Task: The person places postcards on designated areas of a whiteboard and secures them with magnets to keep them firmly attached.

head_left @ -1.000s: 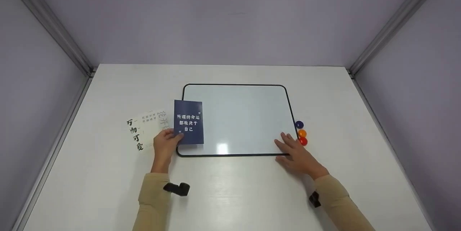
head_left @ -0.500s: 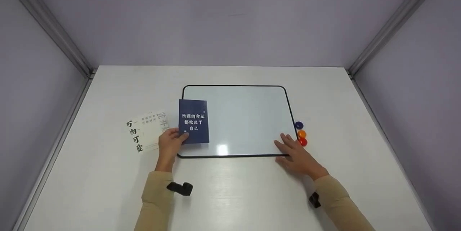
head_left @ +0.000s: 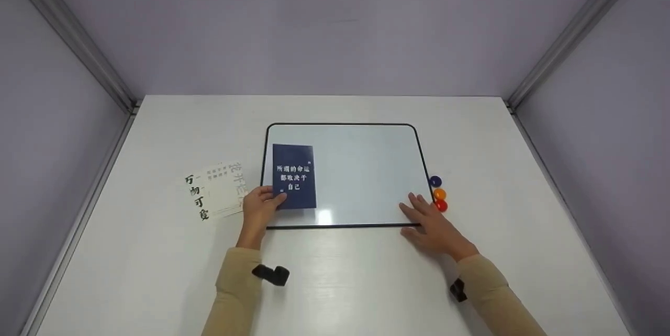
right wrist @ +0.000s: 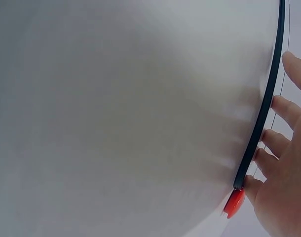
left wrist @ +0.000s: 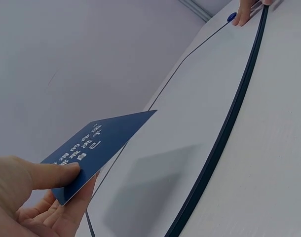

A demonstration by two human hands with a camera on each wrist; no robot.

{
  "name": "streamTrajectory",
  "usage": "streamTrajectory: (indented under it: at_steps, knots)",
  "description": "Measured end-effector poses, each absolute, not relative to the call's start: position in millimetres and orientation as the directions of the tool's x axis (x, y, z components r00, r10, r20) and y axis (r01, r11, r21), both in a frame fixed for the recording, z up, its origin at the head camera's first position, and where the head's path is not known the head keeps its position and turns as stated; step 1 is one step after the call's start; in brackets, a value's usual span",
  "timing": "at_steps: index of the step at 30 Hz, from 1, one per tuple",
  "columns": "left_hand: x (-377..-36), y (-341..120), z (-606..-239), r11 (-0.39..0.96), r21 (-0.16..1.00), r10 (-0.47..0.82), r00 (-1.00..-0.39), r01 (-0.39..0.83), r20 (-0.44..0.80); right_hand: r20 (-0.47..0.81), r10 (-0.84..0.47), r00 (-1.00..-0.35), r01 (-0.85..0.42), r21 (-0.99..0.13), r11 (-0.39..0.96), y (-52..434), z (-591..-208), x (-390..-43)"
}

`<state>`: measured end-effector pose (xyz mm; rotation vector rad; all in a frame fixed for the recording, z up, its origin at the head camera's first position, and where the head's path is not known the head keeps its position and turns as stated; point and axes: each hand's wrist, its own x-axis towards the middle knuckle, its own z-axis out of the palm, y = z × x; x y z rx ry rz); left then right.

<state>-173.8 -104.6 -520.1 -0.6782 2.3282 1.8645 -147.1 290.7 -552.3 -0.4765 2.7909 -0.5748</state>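
My left hand pinches the lower left of a dark blue card with white Chinese writing, thumb on its printed face. In the left wrist view the card is tilted above the whiteboard, casting a shadow on it. The whiteboard has a thin black frame and lies flat on the table. At its lower right corner rests my right hand, fingers spread and holding nothing. Against the board's right edge, near those fingertips, sit a blue magnet, an orange magnet and a red magnet.
To the left of the board, pale cards with dark and grey Chinese writing overlap on the white table. Purplish-grey walls rise along the back and both sides of the table.
My left hand has moved right with the blue card, from across the board's left edge to wholly over the board. More of the pale cards shows. My right hand has stayed put.
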Motion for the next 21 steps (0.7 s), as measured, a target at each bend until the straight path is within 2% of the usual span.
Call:
streamTrajectory:
  at_steps: [21]
  knots:
    - [-172.5,-81.1,-525.3,0.162,0.901,-0.260,-0.898,-0.402,-0.354,-0.130,-0.390,-0.912,-0.300,-0.438,0.847,289.3,-554.4,-144.5]
